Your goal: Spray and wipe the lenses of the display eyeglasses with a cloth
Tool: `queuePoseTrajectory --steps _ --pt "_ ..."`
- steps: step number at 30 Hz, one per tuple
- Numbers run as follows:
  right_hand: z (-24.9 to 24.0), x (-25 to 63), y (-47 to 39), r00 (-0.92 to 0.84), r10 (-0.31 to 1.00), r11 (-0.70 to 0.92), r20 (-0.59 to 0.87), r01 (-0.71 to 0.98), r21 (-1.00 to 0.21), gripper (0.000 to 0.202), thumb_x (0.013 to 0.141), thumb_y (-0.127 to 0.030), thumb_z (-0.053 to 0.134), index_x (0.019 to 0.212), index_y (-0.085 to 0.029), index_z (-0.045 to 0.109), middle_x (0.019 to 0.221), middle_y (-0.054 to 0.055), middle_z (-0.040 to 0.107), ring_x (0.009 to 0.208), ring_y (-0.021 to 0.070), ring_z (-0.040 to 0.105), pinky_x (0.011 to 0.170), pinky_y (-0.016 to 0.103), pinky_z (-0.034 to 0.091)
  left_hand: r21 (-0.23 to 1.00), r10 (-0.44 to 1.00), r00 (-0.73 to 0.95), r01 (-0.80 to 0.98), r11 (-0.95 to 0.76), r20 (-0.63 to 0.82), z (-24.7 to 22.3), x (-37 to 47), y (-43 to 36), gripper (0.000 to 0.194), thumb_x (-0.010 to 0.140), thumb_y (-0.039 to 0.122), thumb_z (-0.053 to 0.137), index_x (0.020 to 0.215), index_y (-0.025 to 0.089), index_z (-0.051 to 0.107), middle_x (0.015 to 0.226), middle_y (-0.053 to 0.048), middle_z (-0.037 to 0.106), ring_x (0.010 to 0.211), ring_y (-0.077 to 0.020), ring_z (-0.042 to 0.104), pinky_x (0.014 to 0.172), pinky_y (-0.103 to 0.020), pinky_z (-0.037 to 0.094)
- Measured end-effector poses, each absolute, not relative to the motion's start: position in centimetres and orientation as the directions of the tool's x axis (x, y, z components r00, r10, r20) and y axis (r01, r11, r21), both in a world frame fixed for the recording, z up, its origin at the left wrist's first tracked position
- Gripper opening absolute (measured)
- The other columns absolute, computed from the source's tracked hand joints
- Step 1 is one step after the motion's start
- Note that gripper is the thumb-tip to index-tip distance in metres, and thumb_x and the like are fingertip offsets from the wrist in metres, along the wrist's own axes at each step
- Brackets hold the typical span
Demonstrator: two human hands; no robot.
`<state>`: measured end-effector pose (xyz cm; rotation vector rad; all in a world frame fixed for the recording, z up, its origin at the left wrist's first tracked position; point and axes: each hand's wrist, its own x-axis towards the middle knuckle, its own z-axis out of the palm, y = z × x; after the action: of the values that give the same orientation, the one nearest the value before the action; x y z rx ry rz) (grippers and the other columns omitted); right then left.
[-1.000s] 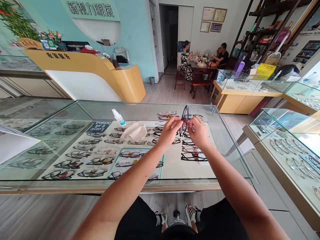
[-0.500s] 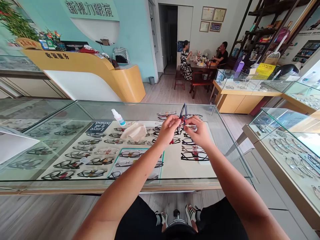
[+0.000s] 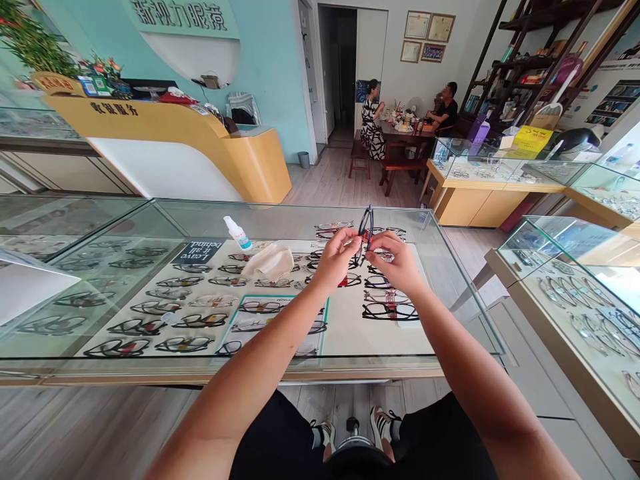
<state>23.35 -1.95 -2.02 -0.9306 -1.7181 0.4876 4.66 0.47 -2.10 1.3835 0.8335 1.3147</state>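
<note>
A pair of dark blue eyeglasses [image 3: 367, 220] is held upright above the glass counter, between both hands. My left hand [image 3: 341, 255] pinches it from the left, its fingers closed. From the right, my right hand [image 3: 395, 259] grips the same eyeglasses with thumb and fingers. Behind and below the hands, several eyeglasses [image 3: 390, 311] lie in rows inside the display case. On the glass top to the left are a crumpled beige cloth [image 3: 270, 263] and a white spray bottle [image 3: 237, 233].
The glass display case [image 3: 220, 371] spans the front. A white folded card [image 3: 35, 287] stands at the left. More glass cases [image 3: 555, 320] flank the right. Beyond are a yellow reception desk [image 3: 260, 167] and two people seated at a table [image 3: 400, 131].
Almost nothing differs. The eyeglasses have turned very slightly between my fingers, and both hands stay in the same place.
</note>
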Motion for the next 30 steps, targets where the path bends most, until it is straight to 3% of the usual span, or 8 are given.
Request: queuePoseTrajectory --steps 5,11,17,20,23,27,30 --pt "-1.8 23.5 -2.0 -0.116 0.77 0.621 0.627 0.36 -0.696 0.007 0.094 -0.029 0.068 0.088 -0.027 0.067 0.105 0.007 0.076 0.103 0.0264 0.073 0.097 0.045 0.06 0.951 0.936 0.187 -0.145 -0.273 0.297 -2.0 4.4 0.7 0.049 0.09 0.068 0.086 0.106 0.024 0.072 0.118 -0.007 0.082 0.106 -0.0223 0.074 0.099 -0.034 0.056" --pt "-1.2 24.3 -2.2 0.043 0.725 0.565 0.688 0.534 -0.629 0.008 0.092 -0.021 0.063 0.087 -0.027 0.064 0.098 0.005 0.073 0.098 0.0279 0.071 0.093 0.045 0.056 0.94 0.922 0.205 -0.161 -0.3 0.329 -2.2 4.1 1.2 0.049 0.093 0.069 0.083 0.106 0.024 0.068 0.124 -0.01 0.083 0.116 -0.0249 0.079 0.11 -0.039 0.055" --pt "-1.0 26.0 -1.7 0.31 0.564 0.404 0.765 0.705 -0.583 0.016 0.107 -0.039 0.064 0.101 -0.027 0.072 0.109 0.013 0.069 0.109 0.0369 0.063 0.103 0.058 0.051 0.933 0.915 0.185 -0.039 -0.357 0.358 -2.8 3.4 2.2 0.056 0.09 0.075 0.082 0.107 0.024 0.069 0.125 -0.012 0.083 0.129 -0.0304 0.078 0.111 -0.041 0.056" --pt "-1.0 26.8 -1.6 0.399 0.511 0.315 0.761 0.737 -0.598 0.021 0.107 -0.045 0.065 0.105 -0.027 0.076 0.088 0.007 0.061 0.091 0.0332 0.062 0.099 0.056 0.05 0.917 0.898 0.207 0.0 -0.398 0.389 -2.9 3.5 2.4 0.058 0.088 0.076 0.084 0.104 0.023 0.068 0.128 -0.013 0.079 0.126 -0.0295 0.079 0.108 -0.039 0.056" --pt "-1.0 26.9 -1.7 0.411 0.546 0.319 0.73 0.704 -0.635 0.023 0.109 -0.045 0.061 0.105 -0.027 0.074 0.071 0.0 0.059 0.07 0.0264 0.058 0.088 0.049 0.05 0.916 0.894 0.213 -0.021 -0.4 0.395 -2.9 3.7 2.3 0.06 0.086 0.078 0.085 0.101 0.023 0.066 0.122 -0.012 0.079 0.118 -0.0278 0.079 0.105 -0.039 0.057" --pt "-1.2 25.7 -2.2 0.331 0.58 0.391 0.745 0.689 -0.61 0.019 0.109 -0.043 0.059 0.105 -0.027 0.068 0.098 0.008 0.082 0.084 0.0286 0.074 0.087 0.048 0.054 0.927 0.905 0.201 -0.073 -0.368 0.375 -2.8 4.0 2.0 0.062 0.086 0.081 0.083 0.099 0.024 0.064 0.11 -0.01 0.082 0.109 -0.0264 0.079 0.098 -0.038 0.059" --pt "-1.7 24.5 -2.5 0.194 0.626 0.447 0.755 0.704 -0.552 0.019 0.107 -0.045 0.065 0.115 -0.028 0.067 0.125 0.012 0.084 0.096 0.0301 0.079 0.096 0.051 0.057 0.925 0.9 0.214 -0.068 -0.373 0.379 -2.7 4.2 1.7 0.059 0.088 0.079 0.083 0.098 0.024 0.065 0.108 -0.01 0.083 0.109 -0.0259 0.079 0.097 -0.037 0.058"
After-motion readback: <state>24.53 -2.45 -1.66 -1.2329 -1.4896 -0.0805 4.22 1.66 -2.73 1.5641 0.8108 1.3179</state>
